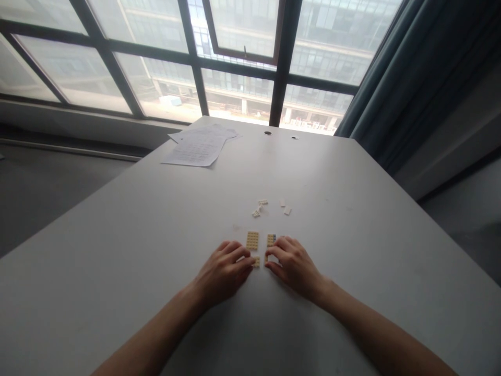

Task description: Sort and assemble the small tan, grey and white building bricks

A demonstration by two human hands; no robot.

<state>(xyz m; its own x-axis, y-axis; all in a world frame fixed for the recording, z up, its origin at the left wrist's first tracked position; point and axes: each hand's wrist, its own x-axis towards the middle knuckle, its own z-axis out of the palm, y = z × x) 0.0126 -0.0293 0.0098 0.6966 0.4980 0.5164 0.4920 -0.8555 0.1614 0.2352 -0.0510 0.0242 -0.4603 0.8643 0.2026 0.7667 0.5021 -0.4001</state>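
Two hands seen, both over the table (pixel 148 245). Four tan plates counted, set as two pairs with a gap between, all near the middle of the table.

Left hand (pixel 229 267): fingers curled, thumb and index brought close together at the near-left plate (pixel 257 262). Plate is partly covered by the fingertips; whether it is pinched or just touched can't be told.

Right hand (pixel 293 261): fingers bent, thumb and index held a little apart, near-right plate (pixel 266 258) seen as a sliver between them. Grip can't be confirmed, most of the plate is hidden.

Far-left plate (pixel 252 241): lying flat, fully exposed, just beyond the left fingers. Far-right plate (pixel 270 240): partly hidden by the right hand, one blue patch (pixel 274 238) seen at its right side.

Beyond the plates, white parts in two groups. Left group (pixel 263 201): two or more studded parts, exact count can't be resolved. Right group (pixel 287 211): two flat parts, near each other.

Several paper sheets (pixel 195 150) overlapped at the far-left edge, count unclear. Two dark holes (pixel 267 132) seen at the far edge.
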